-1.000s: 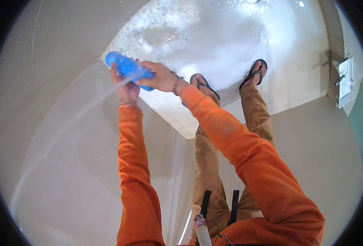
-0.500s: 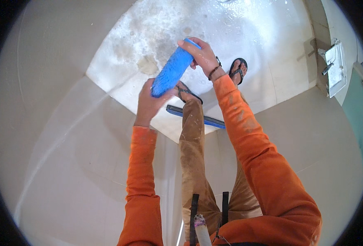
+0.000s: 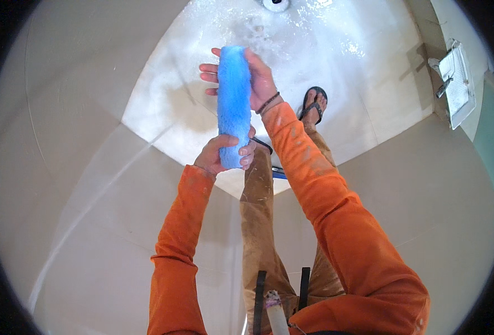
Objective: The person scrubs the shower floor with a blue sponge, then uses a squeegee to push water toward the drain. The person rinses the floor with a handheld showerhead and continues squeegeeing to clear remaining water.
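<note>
A fluffy blue paint roller sleeve stands nearly lengthwise in front of me, over the wet white floor. Around its near end my left hand is closed, thumb across the front and fingertips showing on the right side. My right hand lies behind the far half, its thumb along the right edge. The fingers of that hand reach out past the sleeve's left edge, so the nap rests against its palm. Most of the right palm is hidden behind the sleeve.
My sandalled feet stand on the wet, shiny floor. A blue squeegee lies partly hidden by my leg. Pale walls meet the floor left and near. A white fixture juts out at right. A round white object is at the far edge.
The roller sleeve has swung from slanting to nearly straight away from me and shifted slightly left. My right hand has gone from gripping its far end to lying behind it with fingers extended.
</note>
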{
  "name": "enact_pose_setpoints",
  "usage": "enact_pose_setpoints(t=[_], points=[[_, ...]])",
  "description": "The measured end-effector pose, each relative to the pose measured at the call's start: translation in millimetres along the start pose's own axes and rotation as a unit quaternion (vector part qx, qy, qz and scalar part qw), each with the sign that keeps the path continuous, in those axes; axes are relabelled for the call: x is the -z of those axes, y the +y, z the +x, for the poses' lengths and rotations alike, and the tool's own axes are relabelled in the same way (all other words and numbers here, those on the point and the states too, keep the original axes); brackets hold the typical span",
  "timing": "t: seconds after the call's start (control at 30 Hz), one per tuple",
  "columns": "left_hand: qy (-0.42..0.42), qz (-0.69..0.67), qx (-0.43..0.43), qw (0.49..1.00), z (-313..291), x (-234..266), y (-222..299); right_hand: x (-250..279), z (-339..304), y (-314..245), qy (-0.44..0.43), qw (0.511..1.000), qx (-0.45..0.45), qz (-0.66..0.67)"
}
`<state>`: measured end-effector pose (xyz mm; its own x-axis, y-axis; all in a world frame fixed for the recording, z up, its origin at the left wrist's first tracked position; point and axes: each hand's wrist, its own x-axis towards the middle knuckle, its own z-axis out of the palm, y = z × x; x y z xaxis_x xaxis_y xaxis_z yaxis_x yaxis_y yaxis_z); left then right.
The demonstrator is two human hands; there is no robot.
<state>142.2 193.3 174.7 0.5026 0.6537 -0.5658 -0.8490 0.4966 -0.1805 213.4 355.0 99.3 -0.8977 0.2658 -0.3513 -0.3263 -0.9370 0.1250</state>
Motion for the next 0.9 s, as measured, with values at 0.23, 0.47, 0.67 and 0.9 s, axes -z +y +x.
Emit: enact_pose_setpoints(t=[0.23, 0.47, 0.67, 0.9], points=[[0.223, 0.19, 0.057, 0.954, 27, 40, 10, 52, 15, -9, 0.359, 0.907, -0.01, -0.219], [0.385, 0.403, -0.029, 0.83, 84, 21, -1, 106, 49, -32, 0.575, 0.718, -0.004, -0.393], [0.561, 0.567, -0.074, 0.598, 108, 17, -25, 52, 21, -29, 0.572, 0.562, 0.004, -0.598], [0.274, 0.242, 0.013, 0.931, 52, -5, -9, 50, -45, -35, 0.236, 0.955, 0.036, -0.175]])
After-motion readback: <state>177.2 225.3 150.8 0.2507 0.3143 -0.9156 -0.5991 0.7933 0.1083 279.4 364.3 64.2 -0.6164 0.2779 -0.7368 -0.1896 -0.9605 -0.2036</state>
